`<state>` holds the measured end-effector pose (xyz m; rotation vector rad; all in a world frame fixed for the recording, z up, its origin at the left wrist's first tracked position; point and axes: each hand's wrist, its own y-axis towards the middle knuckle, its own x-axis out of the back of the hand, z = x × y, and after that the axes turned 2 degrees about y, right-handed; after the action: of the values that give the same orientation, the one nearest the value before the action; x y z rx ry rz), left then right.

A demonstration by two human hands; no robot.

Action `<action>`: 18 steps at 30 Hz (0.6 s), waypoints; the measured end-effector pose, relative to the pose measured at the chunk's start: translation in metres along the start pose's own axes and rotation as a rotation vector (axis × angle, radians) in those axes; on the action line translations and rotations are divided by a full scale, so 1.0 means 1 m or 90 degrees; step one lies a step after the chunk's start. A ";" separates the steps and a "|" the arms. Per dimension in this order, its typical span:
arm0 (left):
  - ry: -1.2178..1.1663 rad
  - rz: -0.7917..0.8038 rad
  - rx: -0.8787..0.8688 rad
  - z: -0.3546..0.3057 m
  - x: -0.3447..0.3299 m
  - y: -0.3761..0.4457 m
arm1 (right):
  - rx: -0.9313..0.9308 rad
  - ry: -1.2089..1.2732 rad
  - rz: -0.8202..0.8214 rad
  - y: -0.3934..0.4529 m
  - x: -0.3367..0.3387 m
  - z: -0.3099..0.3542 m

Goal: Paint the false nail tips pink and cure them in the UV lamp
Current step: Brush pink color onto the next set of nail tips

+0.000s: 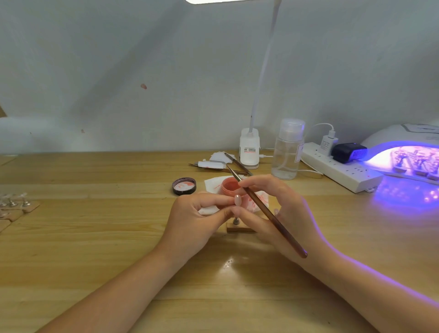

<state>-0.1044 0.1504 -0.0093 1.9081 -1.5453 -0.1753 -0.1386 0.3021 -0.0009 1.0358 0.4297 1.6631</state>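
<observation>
Pinching a nail tip (237, 200) on its stand (240, 228), left hand (197, 218) steadies it; right hand (273, 209) grasps brush (263, 211). Tip seems light, brittle: hold the stand.

A wooden table (95, 237) of pale planks fills the lower half of the view, its grain running left to right, with a small bright glare spot (228, 262) near its middle. Behind it stands a plain grey-white wall (118, 71), marked by a few small reddish smudges toward 10 o'clock. At 12 o'clock a white light (206, 1) shines from the top edge. Violet glow (403, 197) spreads across the tabletop at 3 o'clock
</observation>
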 end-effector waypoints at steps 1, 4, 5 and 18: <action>0.001 0.004 0.000 0.000 0.000 0.000 | 0.004 0.002 -0.003 0.000 0.000 0.000; 0.014 0.020 -0.004 -0.001 0.000 0.000 | 0.004 0.011 -0.009 -0.002 0.001 0.001; 0.021 0.024 -0.007 -0.001 0.000 0.000 | 0.003 0.020 -0.011 -0.002 0.002 0.001; 0.068 0.101 0.078 0.004 -0.003 0.002 | -0.074 -0.008 -0.004 -0.010 0.032 -0.026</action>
<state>-0.1088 0.1515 -0.0122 1.8452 -1.6586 0.0920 -0.1547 0.3399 -0.0092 0.9577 0.3248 1.6554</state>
